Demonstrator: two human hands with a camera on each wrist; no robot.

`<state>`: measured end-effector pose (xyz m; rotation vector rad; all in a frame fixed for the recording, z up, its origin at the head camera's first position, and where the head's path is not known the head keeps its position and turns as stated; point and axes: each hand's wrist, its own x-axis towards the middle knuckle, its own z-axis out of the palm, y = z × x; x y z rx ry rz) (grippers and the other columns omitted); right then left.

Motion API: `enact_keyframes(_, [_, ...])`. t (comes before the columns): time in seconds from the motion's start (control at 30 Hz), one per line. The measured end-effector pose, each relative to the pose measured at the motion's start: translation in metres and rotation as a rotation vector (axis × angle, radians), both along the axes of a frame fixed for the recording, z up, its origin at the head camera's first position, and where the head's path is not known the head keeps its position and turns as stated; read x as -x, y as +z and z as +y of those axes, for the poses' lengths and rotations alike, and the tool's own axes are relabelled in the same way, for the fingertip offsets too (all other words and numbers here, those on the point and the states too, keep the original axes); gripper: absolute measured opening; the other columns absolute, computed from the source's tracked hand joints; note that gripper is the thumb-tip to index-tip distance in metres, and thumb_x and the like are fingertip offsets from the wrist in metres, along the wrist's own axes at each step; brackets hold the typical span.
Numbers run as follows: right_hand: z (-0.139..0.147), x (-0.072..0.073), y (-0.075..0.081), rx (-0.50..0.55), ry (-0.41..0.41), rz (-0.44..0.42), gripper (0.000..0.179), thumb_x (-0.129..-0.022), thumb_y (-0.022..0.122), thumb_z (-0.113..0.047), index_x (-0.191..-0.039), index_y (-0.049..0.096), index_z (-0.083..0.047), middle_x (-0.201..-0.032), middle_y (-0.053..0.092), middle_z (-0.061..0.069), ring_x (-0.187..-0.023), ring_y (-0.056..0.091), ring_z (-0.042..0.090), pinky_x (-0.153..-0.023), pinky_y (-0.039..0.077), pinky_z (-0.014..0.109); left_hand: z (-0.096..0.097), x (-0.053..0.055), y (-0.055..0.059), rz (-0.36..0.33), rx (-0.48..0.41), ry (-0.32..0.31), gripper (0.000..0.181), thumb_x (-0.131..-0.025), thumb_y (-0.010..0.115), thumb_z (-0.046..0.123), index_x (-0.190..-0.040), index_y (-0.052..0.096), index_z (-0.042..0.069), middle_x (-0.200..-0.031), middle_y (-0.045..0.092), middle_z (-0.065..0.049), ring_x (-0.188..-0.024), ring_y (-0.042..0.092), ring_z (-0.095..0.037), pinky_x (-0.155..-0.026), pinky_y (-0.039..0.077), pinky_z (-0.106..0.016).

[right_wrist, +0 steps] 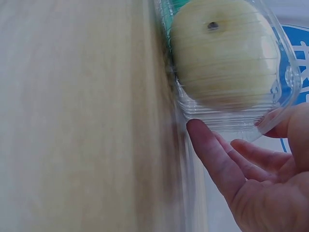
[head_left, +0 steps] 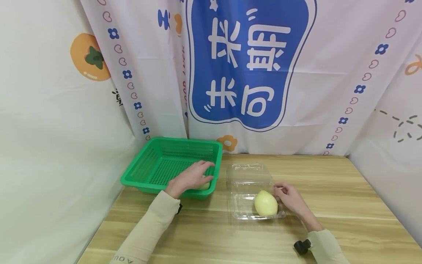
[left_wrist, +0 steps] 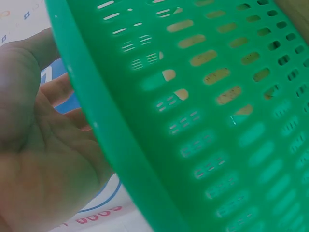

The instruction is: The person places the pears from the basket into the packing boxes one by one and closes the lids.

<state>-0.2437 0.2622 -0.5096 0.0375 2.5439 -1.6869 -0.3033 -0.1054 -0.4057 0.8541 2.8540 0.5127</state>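
In the head view my left hand (head_left: 193, 176) is inside the green basket (head_left: 133, 178), its fingers spread above a pear (head_left: 205, 186) in the near right corner. The hand covers much of that pear. In the left wrist view the left hand (left_wrist: 53, 130) shows behind the basket's rim, fingers partly hidden. A clear plastic box (head_left: 242, 212) with its lid raised lies to the right, holding a pale yellow pear (head_left: 265, 203). My right hand (head_left: 290, 198) holds the box's right side. In the right wrist view its thumb is at the rim and a fingertip (right_wrist: 197, 128) touches the lower edge.
A wood-grain table (head_left: 329, 190) carries the basket and the box. Behind it hangs a printed cloth (head_left: 329, 110) with a blue panel, and a white cloth wall (head_left: 49, 146) closes the left side.
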Motion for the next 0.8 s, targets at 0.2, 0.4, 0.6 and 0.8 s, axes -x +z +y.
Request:
enact_keyframes(0.2, [0.002, -0.001, 0.0, -0.016, -0.003, -0.008, 0.043, -0.101, 0.053, -0.022, -0.134, 0.05, 0.006, -0.086, 0.062, 0.009, -0.075, 0.061, 0.016, -0.061, 0.058, 0.03, -0.001, 0.002, -0.007, -0.002, 0.009, 0.004, 0.05, -0.096, 0.063, 0.025, -0.141, 0.049, 0.01, -0.142, 0.052, -0.014, -0.13, 0.05, -0.033, -0.105, 0.045, -0.047])
enact_keyframes(0.4, [0.002, -0.001, -0.001, -0.012, -0.007, -0.009, 0.042, -0.101, 0.053, -0.021, -0.133, 0.05, 0.006, -0.086, 0.063, 0.01, -0.075, 0.061, 0.015, -0.061, 0.058, 0.03, -0.003, 0.003, -0.014, -0.018, 0.007, 0.014, 0.053, -0.094, 0.066, 0.024, -0.142, 0.048, 0.011, -0.142, 0.051, -0.015, -0.131, 0.049, -0.034, -0.105, 0.044, -0.048])
enact_keyframes(0.6, [0.001, 0.0, -0.001, -0.01, -0.014, -0.01, 0.041, -0.101, 0.053, -0.021, -0.132, 0.051, 0.005, -0.087, 0.063, 0.011, -0.075, 0.062, 0.016, -0.062, 0.058, 0.03, -0.007, 0.008, -0.019, -0.036, 0.036, 0.032, 0.053, -0.094, 0.065, 0.027, -0.143, 0.049, 0.012, -0.143, 0.051, -0.014, -0.133, 0.047, -0.033, -0.107, 0.042, -0.048])
enact_keyframes(0.8, [0.001, 0.002, 0.0, -0.012, -0.013, -0.002, 0.041, -0.101, 0.053, -0.022, -0.132, 0.052, 0.004, -0.087, 0.063, 0.012, -0.075, 0.062, 0.017, -0.062, 0.058, 0.03, -0.009, 0.01, -0.022, -0.061, 0.062, 0.059, 0.054, -0.094, 0.065, 0.03, -0.142, 0.05, 0.014, -0.144, 0.049, -0.014, -0.134, 0.046, -0.035, -0.107, 0.042, -0.05])
